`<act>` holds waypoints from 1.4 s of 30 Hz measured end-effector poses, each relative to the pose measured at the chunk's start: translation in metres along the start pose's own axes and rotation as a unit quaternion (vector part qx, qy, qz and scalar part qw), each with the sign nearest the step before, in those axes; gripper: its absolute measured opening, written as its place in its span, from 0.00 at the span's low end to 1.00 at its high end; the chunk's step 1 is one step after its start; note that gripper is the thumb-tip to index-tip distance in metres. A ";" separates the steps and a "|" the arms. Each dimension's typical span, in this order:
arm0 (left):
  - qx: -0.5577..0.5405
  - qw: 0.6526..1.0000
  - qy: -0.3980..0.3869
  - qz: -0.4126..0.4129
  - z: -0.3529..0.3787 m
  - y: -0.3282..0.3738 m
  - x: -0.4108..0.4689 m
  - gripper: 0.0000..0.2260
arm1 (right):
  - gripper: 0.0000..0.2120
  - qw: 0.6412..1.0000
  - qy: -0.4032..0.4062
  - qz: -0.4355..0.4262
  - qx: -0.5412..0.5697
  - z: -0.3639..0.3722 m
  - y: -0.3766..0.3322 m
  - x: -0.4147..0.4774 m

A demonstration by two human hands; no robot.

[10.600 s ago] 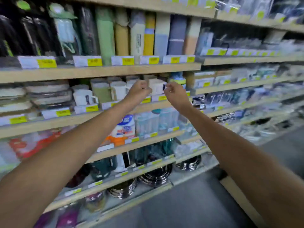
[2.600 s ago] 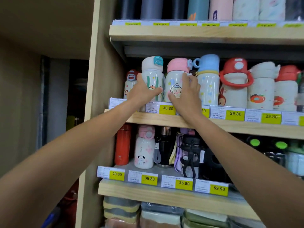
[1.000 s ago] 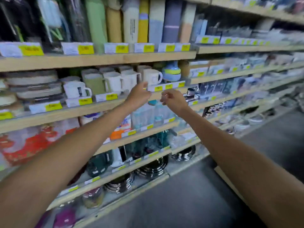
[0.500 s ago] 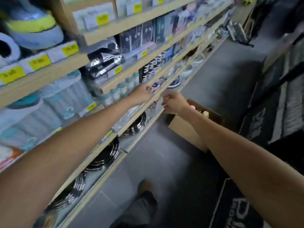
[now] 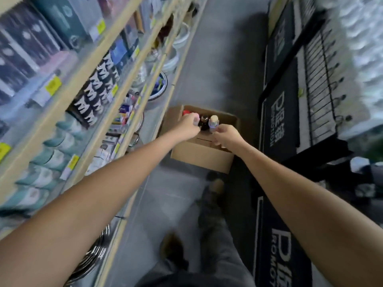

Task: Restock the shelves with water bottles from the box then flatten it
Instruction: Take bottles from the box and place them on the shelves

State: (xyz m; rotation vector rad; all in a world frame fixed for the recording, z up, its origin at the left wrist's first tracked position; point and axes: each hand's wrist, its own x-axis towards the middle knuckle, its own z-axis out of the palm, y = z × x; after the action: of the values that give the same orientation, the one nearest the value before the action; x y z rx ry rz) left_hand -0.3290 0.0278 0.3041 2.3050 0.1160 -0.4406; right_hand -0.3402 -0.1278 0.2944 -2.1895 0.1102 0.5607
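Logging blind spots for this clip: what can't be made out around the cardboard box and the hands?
- Bottle count: head view; the box's near wall and both hands hide its inside.
- Left hand grip: head view; blur and the hand's back hide whether it touches a bottle.
- Right hand: head view; fingertips blurred.
- Shelf price tags: head view; blurred, unreadable.
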 end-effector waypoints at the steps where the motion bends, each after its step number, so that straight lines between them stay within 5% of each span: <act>1: 0.006 1.000 -0.007 -0.002 0.007 0.005 0.024 0.10 | 0.09 1.000 0.003 0.007 0.003 -0.011 0.004 0.019; 5: 0.025 0.999 -0.042 -0.017 0.025 0.028 0.120 0.18 | 0.08 1.000 -0.003 0.029 -0.011 -0.055 0.019 0.103; 20: -0.108 0.981 -0.075 -0.141 0.074 0.061 0.367 0.20 | 0.17 0.992 -0.045 0.108 -0.040 -0.149 0.052 0.343; 42: -0.276 0.921 -0.079 -0.264 0.277 -0.170 0.618 0.24 | 0.25 0.968 -0.059 0.243 0.011 0.024 0.285 0.631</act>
State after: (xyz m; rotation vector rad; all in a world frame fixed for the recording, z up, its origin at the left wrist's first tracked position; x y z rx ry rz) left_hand 0.1356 -0.0827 -0.2051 1.6505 0.7028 -0.7538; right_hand 0.1403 -0.2183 -0.1967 -2.1031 0.5977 0.9532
